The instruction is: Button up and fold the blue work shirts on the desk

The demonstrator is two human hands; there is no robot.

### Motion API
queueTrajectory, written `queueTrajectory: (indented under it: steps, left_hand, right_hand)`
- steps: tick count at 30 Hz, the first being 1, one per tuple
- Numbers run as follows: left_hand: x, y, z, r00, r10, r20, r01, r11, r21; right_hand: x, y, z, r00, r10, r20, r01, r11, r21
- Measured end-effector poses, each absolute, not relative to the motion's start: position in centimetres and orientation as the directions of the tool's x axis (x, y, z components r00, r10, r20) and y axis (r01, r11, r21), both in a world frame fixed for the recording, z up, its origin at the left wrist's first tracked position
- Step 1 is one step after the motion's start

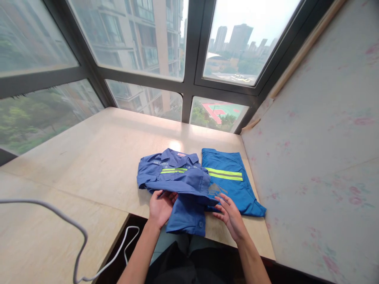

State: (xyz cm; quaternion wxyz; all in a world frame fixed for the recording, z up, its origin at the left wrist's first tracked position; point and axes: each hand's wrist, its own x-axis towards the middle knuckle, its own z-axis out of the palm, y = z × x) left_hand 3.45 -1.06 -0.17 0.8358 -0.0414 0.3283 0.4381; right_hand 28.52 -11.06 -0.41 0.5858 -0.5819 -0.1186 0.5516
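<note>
- Left hand (162, 207): palm upward, fingers partly hidden beneath the blue shirt (177, 185); grip cannot be told.
- Right hand (230, 216): fingers slightly spread at the shirt's corner; grip cannot be told.
- Blue shirt: collared, striped, between and beyond both hands.
- Folded garment (232, 186): blue, banded, beyond right hand.
- Cable (85, 236): left of left hand.

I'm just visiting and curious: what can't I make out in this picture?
All in the head view:
- Left hand: some fingertips, hidden by the purple-blue shirt.
- Chest lettering: too small and blurred to read.
- Blue folded garment: part of its left side, covered by the shirt.
- Pale cable: where it leads on the left, cut off by the picture's edge.
</note>
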Motion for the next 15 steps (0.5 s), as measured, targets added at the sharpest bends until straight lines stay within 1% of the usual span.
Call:
queueTrajectory:
  steps: [2, 3, 5, 7, 9, 11, 15]
  left_hand:
    - [2.8, -1.8, 0.4, 0.436, 0.711, -0.552, -0.746, 0.628, 0.22]
    - [2.6, -2.2, 0.6, 0.441, 0.7, -0.562, -0.725, 0.647, 0.238]
    - [2.5, -2.8, 1.0, 0.427, 0.665, -0.612, -0.659, 0.693, 0.293]
    - [2.9, -3.1, 1.2, 0.428, 0.625, -0.653, -0.589, 0.741, 0.323]
    - [3.6, -3.3, 1.5, 0.449, 0.599, -0.663, -0.548, 0.771, 0.326]
    - [4.4, -3.2, 1.8, 0.479, 0.588, -0.652, -0.521, 0.788, 0.328]
    - [5.8, -2.6, 2.0, 0.491, 0.621, -0.61, -0.504, 0.774, 0.382]
  right_hand:
    - [27.8, -11.1, -0.8, 0.31, 0.791, -0.527, -0.516, -0.326, -0.792]
    - [27.5, -11.1, -0.9, 0.268, 0.804, -0.531, -0.517, -0.345, -0.783]
    - [26.8, -10.9, -1.3, 0.158, 0.843, -0.514, -0.512, -0.375, -0.773]
    - [26.2, -10.4, -1.6, 0.051, 0.876, -0.48, -0.489, -0.397, -0.777]
    - [25.5, -9.8, -1.8, -0.009, 0.894, -0.448, -0.439, -0.406, -0.802]
    - [24.7, -9.1, -1.6, -0.028, 0.904, -0.427, -0.368, -0.407, -0.836]
    - [21.4, -8.7, 0.1, -0.107, 0.939, -0.327, -0.221, -0.343, -0.913]
